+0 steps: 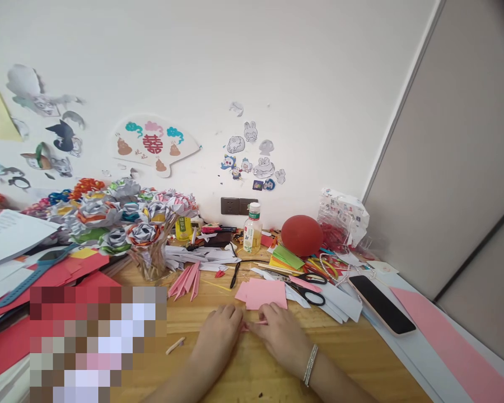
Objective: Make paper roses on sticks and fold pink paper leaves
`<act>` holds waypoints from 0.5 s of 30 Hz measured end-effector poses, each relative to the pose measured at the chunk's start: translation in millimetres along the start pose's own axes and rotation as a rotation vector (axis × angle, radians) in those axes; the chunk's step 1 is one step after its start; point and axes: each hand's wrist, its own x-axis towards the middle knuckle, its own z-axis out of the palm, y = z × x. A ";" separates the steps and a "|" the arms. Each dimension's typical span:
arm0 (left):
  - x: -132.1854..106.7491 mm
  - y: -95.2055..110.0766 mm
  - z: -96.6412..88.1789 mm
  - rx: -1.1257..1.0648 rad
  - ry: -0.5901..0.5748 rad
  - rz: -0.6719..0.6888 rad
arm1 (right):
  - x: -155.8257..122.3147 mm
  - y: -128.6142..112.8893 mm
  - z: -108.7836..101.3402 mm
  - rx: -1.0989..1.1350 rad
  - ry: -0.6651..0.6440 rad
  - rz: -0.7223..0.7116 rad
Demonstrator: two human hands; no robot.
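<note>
My left hand [218, 333] and my right hand [279, 333] rest on the wooden table [353, 358], fingertips meeting over a small folded pink paper piece [255, 323]. Both hands pinch it from either side, fingers curled together. A bracelet circles my right wrist [309, 365]. Just beyond the hands lies a stack of pink paper squares [264, 292]. Black-handled scissors [308, 291] lie to the right of the stack.
A jar of folded paper roses [149, 246] stands at the left. Folded pink strips [187, 280], a small bottle [252, 228], a red balloon [302, 235] and a phone [381, 305] sit around. Red sheets [8, 341] cover the left. A pink strip [453, 347] lies at right.
</note>
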 end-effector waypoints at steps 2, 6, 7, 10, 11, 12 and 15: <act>-4.3 0.5 9.4 0.046 0.069 0.122 | -3.2 -0.7 -4.3 0.052 -0.011 -0.005; -17.0 -2.0 26.4 0.082 0.133 0.317 | -8.7 -0.6 -8.9 0.113 -0.064 0.012; -19.8 -3.2 28.1 0.070 0.115 0.340 | -10.0 0.0 -9.9 0.116 -0.082 0.016; -24.7 -6.6 26.4 0.019 0.037 0.350 | -15.3 5.3 -14.8 0.123 -0.145 0.033; -25.4 -7.3 24.6 0.003 0.013 0.338 | -17.6 8.4 -17.1 0.123 -0.168 0.047; -25.7 -7.7 22.8 -0.011 -0.011 0.326 | -20.0 12.0 -19.5 0.119 -0.188 0.069; -25.8 -8.4 19.3 -0.049 -0.067 0.309 | -25.6 21.4 -26.3 0.104 -0.231 0.128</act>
